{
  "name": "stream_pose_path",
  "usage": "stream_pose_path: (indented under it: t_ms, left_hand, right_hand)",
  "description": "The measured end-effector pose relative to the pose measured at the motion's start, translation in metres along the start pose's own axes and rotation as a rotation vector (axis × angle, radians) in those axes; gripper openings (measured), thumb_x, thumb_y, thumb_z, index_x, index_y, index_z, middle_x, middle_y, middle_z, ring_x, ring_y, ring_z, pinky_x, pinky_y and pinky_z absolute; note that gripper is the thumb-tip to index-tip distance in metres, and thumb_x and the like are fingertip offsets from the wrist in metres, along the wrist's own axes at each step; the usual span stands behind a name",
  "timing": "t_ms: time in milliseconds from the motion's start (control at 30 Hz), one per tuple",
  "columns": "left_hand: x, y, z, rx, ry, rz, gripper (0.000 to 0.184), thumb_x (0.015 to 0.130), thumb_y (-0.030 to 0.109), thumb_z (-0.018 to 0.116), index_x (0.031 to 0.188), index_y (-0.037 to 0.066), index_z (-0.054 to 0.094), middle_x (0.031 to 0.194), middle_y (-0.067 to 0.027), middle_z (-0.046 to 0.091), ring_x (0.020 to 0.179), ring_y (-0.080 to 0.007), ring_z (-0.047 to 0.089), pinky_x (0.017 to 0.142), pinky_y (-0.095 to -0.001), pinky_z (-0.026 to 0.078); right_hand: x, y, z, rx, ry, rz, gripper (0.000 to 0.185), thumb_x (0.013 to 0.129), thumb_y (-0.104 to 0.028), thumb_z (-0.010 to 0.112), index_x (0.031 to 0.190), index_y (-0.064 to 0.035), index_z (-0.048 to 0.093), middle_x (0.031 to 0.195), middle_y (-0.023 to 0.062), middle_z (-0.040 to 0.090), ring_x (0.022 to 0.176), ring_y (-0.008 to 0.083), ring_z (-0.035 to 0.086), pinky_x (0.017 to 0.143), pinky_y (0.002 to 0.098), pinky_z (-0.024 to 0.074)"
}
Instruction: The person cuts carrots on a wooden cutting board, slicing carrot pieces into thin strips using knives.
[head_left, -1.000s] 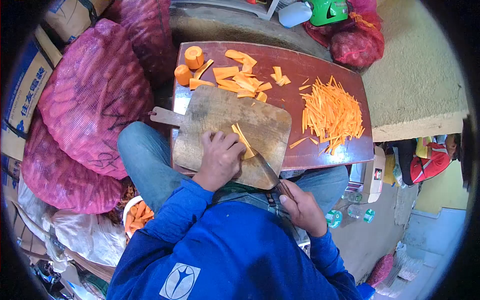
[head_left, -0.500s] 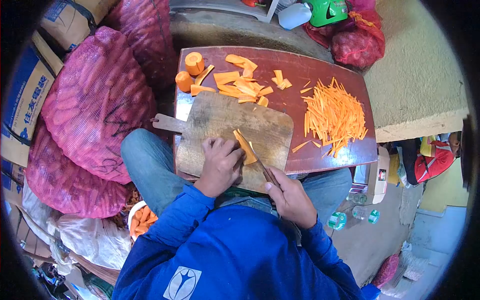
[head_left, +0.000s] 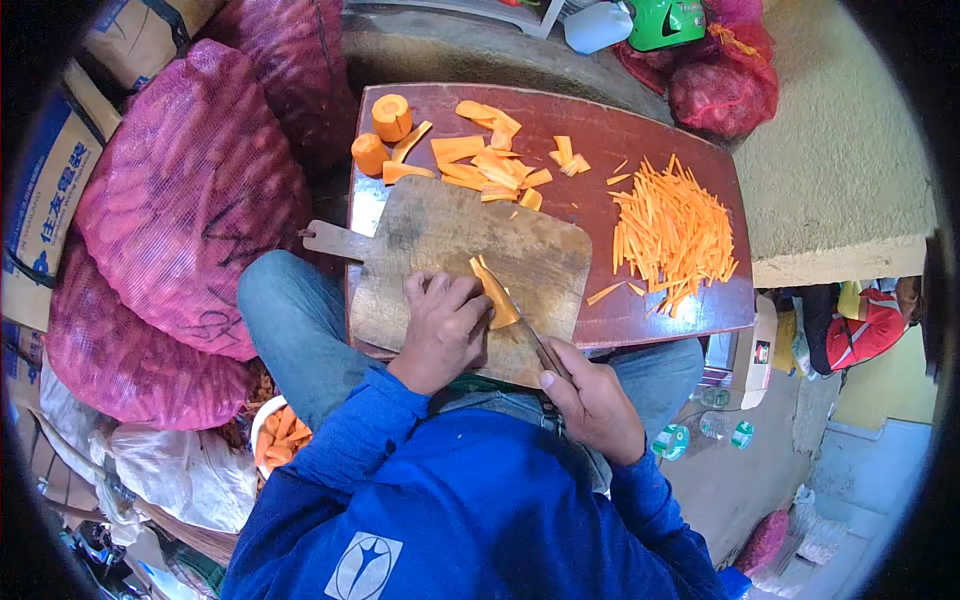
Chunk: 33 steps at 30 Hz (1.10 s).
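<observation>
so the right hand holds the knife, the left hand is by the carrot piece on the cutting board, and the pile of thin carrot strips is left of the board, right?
The side is wrong: in the head view, the pile of thin carrot strips lies right of the cutting board. The right hand does hold the knife, with the left hand by the carrot piece.

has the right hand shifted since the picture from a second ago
Yes. Judged against the red-brown table, the right hand has moved forward and leftward, carrying the knife farther over the cutting board.
</observation>
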<state>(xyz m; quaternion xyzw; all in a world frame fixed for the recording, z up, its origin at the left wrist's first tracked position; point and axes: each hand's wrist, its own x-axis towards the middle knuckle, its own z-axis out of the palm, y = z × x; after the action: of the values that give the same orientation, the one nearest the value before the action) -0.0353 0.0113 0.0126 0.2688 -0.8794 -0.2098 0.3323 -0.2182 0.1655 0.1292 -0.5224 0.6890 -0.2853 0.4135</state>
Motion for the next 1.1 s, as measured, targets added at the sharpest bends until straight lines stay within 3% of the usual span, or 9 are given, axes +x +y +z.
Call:
stream_pose_path:
  t_ms: [33, 367, 433, 867, 1100]
  left_hand:
    - [0.000, 0.000, 0.000, 0.004, 0.005, 0.002, 0.019, 0.084, 0.013, 0.082, 0.102, 0.008, 0.077, 0.108, -0.0064, 0.065, 0.104, -0.0306, 0.061, 0.101, -0.0536, 0.038]
    - [-0.001, 0.000, 0.004, 0.019, 0.030, 0.009, 0.018, 0.083, 0.013, 0.083, 0.100, 0.009, 0.077, 0.107, -0.0059, 0.065, 0.102, -0.0301, 0.060, 0.101, -0.0533, 0.037]
    - [0.000, 0.001, 0.004, 0.027, 0.028, 0.013, 0.017, 0.083, 0.013, 0.082, 0.099, 0.009, 0.077, 0.106, -0.0060, 0.064, 0.102, -0.0301, 0.060, 0.100, -0.0534, 0.037]
    - [0.002, 0.001, -0.001, 0.002, 0.012, 0.000, 0.014, 0.082, 0.009, 0.085, 0.093, 0.011, 0.077, 0.104, -0.0043, 0.069, 0.099, -0.0291, 0.064, 0.098, -0.0498, 0.039]
    - [0.000, -0.001, 0.003, -0.024, 0.030, -0.004, 0.012, 0.085, 0.014, 0.081, 0.096, 0.010, 0.077, 0.104, -0.0054, 0.064, 0.102, -0.0290, 0.060, 0.100, -0.0520, 0.036]
  right_hand:
    - [0.003, -0.002, 0.000, 0.002, -0.023, 0.039, 0.039, 0.110, -0.016, 0.060, 0.144, 0.0020, 0.057, 0.107, 0.0326, 0.071, 0.102, 0.0542, 0.072, 0.085, 0.0517, 0.0566]
    - [0.027, -0.004, 0.002, -0.011, -0.035, 0.085, 0.038, 0.110, -0.017, 0.058, 0.142, 0.0027, 0.059, 0.101, 0.0342, 0.071, 0.097, 0.0536, 0.073, 0.083, 0.0530, 0.0568]
    - [0.027, 0.003, 0.004, -0.041, -0.011, -0.007, 0.038, 0.109, -0.016, 0.059, 0.142, 0.0020, 0.058, 0.101, 0.0348, 0.071, 0.096, 0.0541, 0.073, 0.081, 0.0540, 0.0570]
    - [-0.044, 0.013, -0.013, -0.052, -0.007, -0.064, 0.043, 0.108, -0.011, 0.063, 0.148, 0.0007, 0.055, 0.102, 0.0297, 0.073, 0.096, 0.0517, 0.074, 0.080, 0.0518, 0.0585]
    - [-0.016, 0.007, 0.003, -0.051, 0.029, -0.039, 0.041, 0.109, -0.014, 0.063, 0.146, 0.0013, 0.056, 0.108, 0.0308, 0.073, 0.103, 0.0520, 0.073, 0.083, 0.0521, 0.0581]
